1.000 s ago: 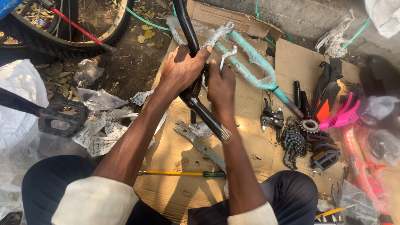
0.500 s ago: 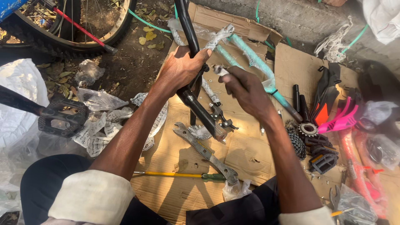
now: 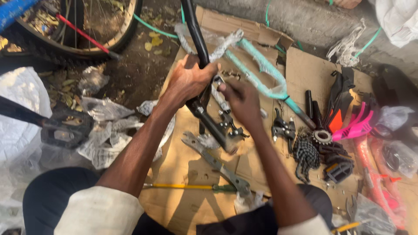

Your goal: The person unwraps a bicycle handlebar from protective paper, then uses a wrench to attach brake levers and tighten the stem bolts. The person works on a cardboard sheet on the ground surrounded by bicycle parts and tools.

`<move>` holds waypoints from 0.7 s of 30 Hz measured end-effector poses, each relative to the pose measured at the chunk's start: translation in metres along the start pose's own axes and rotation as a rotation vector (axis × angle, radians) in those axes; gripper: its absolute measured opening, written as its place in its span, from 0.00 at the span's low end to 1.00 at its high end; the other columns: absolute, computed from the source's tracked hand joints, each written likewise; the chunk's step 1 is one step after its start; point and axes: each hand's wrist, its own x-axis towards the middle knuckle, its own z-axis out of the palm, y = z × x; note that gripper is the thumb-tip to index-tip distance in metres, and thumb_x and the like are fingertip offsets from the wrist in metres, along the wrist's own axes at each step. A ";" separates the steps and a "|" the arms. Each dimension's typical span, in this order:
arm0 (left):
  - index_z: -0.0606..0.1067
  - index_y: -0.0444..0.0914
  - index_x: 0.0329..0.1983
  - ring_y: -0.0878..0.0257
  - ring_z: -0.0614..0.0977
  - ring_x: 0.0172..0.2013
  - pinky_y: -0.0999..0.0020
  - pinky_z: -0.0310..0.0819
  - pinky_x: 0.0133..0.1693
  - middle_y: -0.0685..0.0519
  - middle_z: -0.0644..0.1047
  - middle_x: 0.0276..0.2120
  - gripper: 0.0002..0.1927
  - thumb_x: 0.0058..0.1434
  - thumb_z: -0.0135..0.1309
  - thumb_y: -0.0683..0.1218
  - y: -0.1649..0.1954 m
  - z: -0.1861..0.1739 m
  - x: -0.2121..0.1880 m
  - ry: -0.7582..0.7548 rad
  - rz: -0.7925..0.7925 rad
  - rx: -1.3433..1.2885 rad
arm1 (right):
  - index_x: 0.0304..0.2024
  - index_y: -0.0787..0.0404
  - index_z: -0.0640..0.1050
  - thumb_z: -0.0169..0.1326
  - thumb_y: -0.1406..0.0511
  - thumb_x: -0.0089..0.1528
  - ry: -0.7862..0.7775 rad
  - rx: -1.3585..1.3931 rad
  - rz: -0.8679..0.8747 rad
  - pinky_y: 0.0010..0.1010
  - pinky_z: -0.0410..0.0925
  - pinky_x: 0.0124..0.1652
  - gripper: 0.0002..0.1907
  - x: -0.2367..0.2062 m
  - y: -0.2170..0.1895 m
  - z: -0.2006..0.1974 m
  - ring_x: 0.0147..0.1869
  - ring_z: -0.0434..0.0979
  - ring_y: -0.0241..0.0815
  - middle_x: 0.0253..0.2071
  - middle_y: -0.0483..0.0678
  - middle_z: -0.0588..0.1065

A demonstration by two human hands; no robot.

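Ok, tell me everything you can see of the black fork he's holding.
The black fork looks like painted metal, matte and dusty. Its long tube runs from the top edge of the picture down to a crown, below which a leg with a small brake bracket slants toward the cardboard. The left hand is wrapped around the tube just above the crown. The right hand is at its right side by the crown, fingers pinched, blurred. The lower end hangs just over a flat grey wrench; contact unclear.
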 end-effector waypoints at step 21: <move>0.77 0.37 0.28 0.64 0.76 0.19 0.60 0.71 0.22 0.56 0.74 0.17 0.22 0.59 0.53 0.61 -0.004 -0.006 0.000 0.013 0.156 -0.086 | 0.40 0.49 0.84 0.58 0.57 0.66 -0.127 -0.833 -0.805 0.45 0.58 0.56 0.07 0.041 -0.027 -0.066 0.43 0.72 0.42 0.30 0.41 0.76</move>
